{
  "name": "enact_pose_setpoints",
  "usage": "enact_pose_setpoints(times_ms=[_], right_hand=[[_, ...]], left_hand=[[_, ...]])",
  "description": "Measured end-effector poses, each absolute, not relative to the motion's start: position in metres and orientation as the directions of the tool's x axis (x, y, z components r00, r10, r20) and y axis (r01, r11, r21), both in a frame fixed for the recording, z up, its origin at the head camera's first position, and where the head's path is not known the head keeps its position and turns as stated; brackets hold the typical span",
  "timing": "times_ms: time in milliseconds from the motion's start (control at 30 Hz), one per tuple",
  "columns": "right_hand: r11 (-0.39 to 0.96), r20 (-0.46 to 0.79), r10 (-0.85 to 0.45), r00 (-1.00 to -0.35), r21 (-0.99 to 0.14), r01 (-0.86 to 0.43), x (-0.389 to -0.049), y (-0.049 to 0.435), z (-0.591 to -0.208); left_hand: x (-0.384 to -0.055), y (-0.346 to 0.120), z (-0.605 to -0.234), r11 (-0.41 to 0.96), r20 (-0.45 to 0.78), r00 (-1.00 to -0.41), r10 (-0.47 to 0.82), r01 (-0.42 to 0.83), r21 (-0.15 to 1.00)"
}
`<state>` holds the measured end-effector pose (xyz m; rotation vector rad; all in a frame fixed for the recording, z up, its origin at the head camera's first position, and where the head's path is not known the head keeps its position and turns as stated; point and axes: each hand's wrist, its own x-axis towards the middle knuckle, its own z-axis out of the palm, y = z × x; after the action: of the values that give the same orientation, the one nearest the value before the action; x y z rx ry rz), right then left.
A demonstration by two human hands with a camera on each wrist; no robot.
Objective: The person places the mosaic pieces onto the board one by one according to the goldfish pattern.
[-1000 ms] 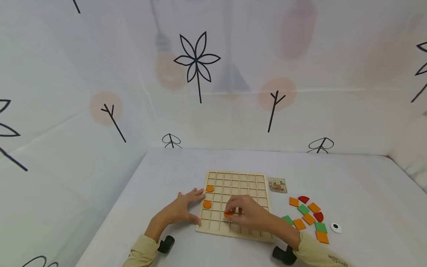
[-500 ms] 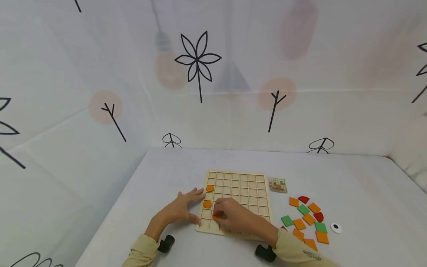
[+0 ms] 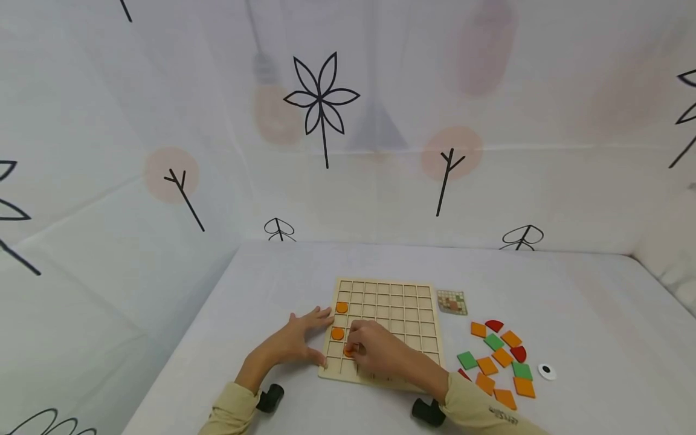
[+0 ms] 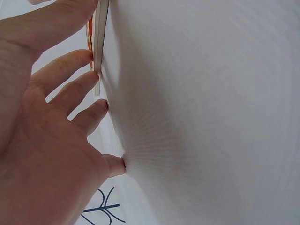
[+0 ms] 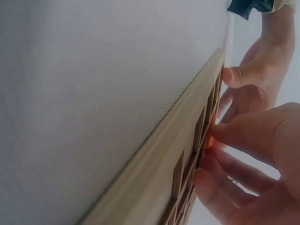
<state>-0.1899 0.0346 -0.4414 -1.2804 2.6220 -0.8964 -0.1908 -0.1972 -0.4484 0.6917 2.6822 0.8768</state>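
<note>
A pale wooden grid board point(image 3: 398, 300) lies on the white table, with two orange round pieces in its leftmost column: an upper disc point(image 3: 341, 307) and a lower disc point(image 3: 337, 333). My right hand point(image 3: 377, 350) pinches another orange piece point(image 5: 211, 136) between thumb and fingertips, right at the grid cells near the board's lower left. Part of that piece is hidden by the fingers. My left hand point(image 3: 293, 341) is spread at the board's left side, thumb on the near left corner and fingertips at the edge; in the left wrist view the little finger touches the table.
Right of the board lie several loose tiles: orange squares point(image 3: 502, 357), green squares point(image 3: 467, 360) and red rounded pieces point(image 3: 519, 354). Beside them is a white eye-like disc point(image 3: 547, 371). A small pattern card point(image 3: 452, 302) lies by the board's upper right corner.
My right hand has moved left across the board with the orange piece, from the middle columns to near the left column, and stays there. The left hand has kept its place.
</note>
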Motion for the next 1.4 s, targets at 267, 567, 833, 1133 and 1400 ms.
enact_pose_setpoints(times_ms=[267, 567, 833, 1133, 1400], right_hand=[[0.451, 0.195, -0.757, -0.624, -0.535, -0.715, -0.188, 0.044, -0.441], [0.47, 0.15, -0.748, -0.646, -0.568, -0.676, -0.184, 0.068, -0.43], [0.486, 0.122, -0.739, -0.663, -0.584, -0.65, -0.18, 0.096, -0.418], [0.492, 0.139, -0.735, -0.664, -0.565, -0.663, -0.182, 0.125, -0.413], [0.541, 0.173, -0.677, -0.715, -0.542, -0.644, -0.18, 0.154, -0.407]], left_hand=[[-0.191, -0.197, -0.448, 0.717, -0.085, -0.863, 0.497, 0.354, 0.6], [-0.191, -0.196, -0.449, 0.717, -0.076, -0.862, 0.501, 0.363, 0.595], [-0.19, -0.196, -0.447, 0.711, -0.07, -0.86, 0.506, 0.369, 0.598], [-0.19, -0.198, -0.449, 0.715, -0.07, -0.86, 0.505, 0.371, 0.592], [-0.191, -0.197, -0.449, 0.725, -0.077, -0.861, 0.503, 0.372, 0.58]])
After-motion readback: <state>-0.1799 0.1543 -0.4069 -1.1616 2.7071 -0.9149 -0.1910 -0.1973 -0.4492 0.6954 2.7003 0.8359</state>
